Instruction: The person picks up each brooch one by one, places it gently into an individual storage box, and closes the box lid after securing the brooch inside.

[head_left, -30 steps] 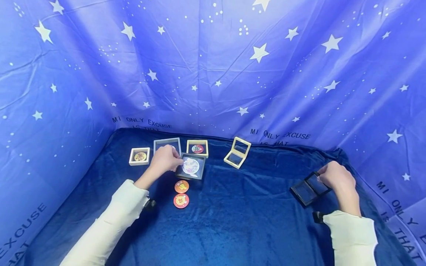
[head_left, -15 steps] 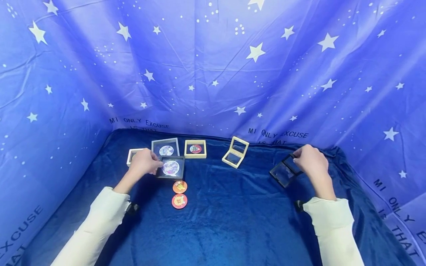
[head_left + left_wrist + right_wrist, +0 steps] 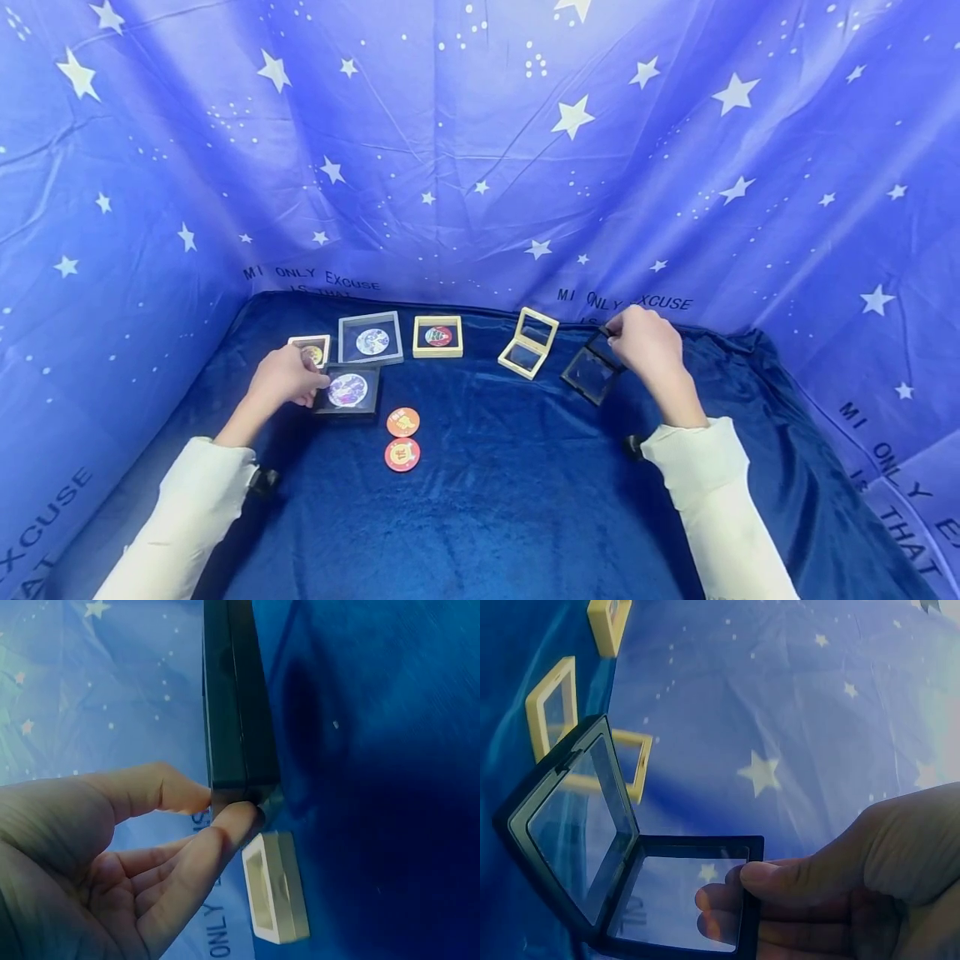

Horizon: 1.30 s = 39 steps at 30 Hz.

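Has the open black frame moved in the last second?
Yes. In the head view, the open black frame has come left and slightly toward the curtain, ending much nearer the open yellow frame.

Black case (image 3: 372, 392) and open frame (image 3: 591, 375) farther left

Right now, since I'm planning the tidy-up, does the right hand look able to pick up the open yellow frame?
Probably not: the right hand is gripping the open black frame, which sits between it and the open yellow frame. Freed of that, it looks near enough.
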Available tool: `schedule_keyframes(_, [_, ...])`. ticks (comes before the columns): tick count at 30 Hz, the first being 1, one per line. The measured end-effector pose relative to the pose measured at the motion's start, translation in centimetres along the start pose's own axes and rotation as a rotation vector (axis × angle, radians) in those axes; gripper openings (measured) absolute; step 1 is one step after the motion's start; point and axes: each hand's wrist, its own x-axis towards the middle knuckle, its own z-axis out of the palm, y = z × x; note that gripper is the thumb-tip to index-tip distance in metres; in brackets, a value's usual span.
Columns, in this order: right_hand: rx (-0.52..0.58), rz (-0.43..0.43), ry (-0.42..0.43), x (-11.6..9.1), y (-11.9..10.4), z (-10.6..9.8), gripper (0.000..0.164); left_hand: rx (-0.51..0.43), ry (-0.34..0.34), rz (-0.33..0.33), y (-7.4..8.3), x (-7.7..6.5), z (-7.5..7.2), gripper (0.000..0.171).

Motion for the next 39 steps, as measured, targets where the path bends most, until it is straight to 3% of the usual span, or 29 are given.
schedule_keyframes(15, [-0.051,-0.234,0.003,2.4,-5.0,2.1,0.028,0.001,-0.064,-0.051,-3.3,-0.5,-1.2,0.019])
schedule_keyframes(25, [-0.084,-0.347,-0.046,3.1,-7.8,3.2,0.024,-0.038,-0.076,-0.094,-4.5,-0.1,-1.7,0.019])
schedule_keyframes(32, [-0.062,-0.416,-0.105,3.2,-8.8,4.2,0.030,-0.057,-0.095,-0.107,-4.8,0.2,-1.9,0.019])
schedule_keyframes(39, [-0.095,-0.497,-0.106,3.0,-9.7,5.3,0.024,-0.049,-0.101,-0.108,-5.1,0.6,-1.9,0.019])
